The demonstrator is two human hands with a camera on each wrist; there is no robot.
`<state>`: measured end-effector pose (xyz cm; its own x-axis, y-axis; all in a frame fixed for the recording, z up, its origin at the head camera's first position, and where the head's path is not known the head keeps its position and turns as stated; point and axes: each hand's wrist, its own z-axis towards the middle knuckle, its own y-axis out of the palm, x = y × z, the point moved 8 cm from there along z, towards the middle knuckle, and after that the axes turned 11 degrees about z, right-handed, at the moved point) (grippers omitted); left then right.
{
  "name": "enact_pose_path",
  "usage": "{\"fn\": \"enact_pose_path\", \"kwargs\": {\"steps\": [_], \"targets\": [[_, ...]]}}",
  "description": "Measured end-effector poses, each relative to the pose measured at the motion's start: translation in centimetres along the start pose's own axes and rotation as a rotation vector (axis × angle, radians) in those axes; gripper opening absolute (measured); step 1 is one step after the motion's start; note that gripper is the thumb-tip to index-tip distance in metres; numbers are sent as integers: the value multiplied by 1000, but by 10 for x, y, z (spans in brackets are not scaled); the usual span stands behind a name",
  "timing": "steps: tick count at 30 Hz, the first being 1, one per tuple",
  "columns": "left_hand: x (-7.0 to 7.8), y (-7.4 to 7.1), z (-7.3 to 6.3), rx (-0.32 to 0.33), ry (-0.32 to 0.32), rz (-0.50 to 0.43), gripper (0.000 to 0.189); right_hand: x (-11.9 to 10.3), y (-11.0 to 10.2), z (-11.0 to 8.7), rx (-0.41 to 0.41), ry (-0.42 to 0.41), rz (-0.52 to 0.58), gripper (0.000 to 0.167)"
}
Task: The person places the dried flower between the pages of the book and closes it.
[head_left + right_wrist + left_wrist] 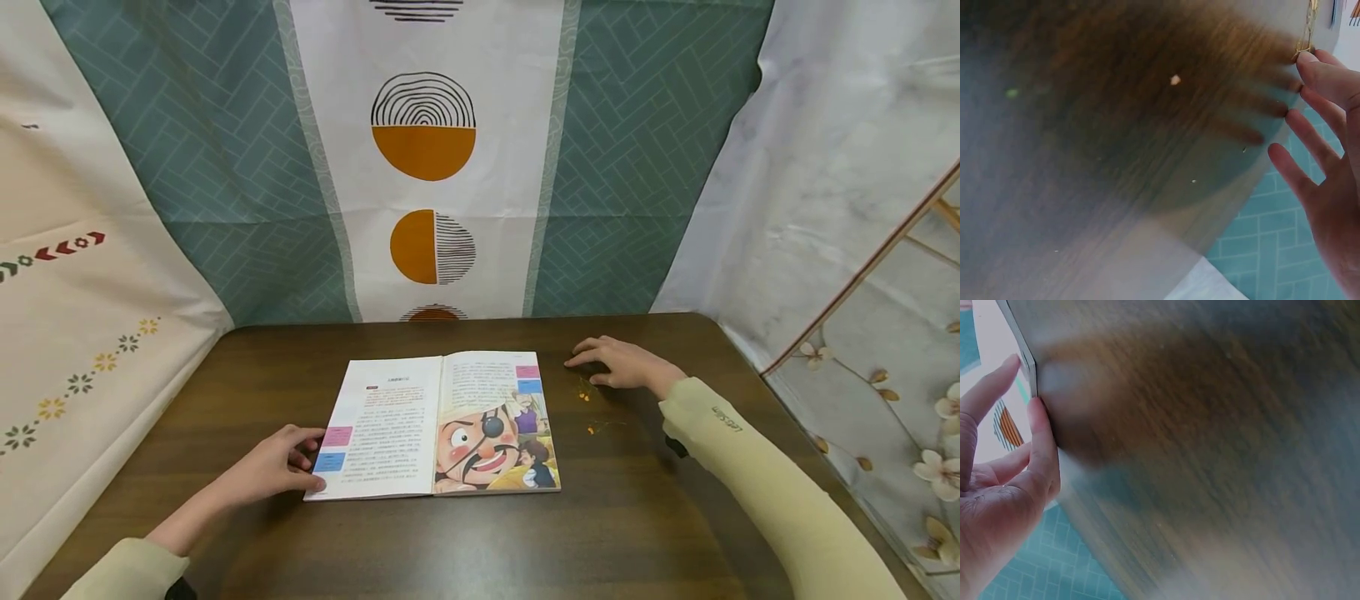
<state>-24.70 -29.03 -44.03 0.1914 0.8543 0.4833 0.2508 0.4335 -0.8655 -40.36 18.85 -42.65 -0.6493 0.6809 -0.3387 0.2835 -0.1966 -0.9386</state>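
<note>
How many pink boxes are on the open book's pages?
2. The left-page pink box sits by the outer edge, beside the left hand; the right-page pink box is near the top outer corner. Others may be hidden underneath.

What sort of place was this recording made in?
Most likely an indoor spot screened off with hangings, perhaps for filming: a dark wooden table, a green-and-white patterned cloth hanging behind it, and a flower-printed sheet on the right.

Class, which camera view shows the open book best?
The head view, which takes in almost all of the open book, both pages included. The left wrist view shows mainly an edge beside the left hand; the right wrist view shows no part clearly.
</note>
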Motion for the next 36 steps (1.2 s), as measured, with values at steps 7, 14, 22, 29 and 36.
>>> {"fn": "enact_pose_path", "kwargs": {"steps": [7,14,22,29,36], "targets": [[2,2,-1,-12,13,-37,81,5,1,2,23,-4,37,42],[2,4,-2,-46,3,-79,80,16,-1,0,51,5,155,39],[8,5,-3,-32,20,-80,76,30,-6,-5,107,37,251,28],[7,5,-4,-4,-5,-55,75,32,-9,-6,149,13,273,16],[4,7,-6,-49,1,-149,77,34,-10,-7,178,-9,274,8]]}}
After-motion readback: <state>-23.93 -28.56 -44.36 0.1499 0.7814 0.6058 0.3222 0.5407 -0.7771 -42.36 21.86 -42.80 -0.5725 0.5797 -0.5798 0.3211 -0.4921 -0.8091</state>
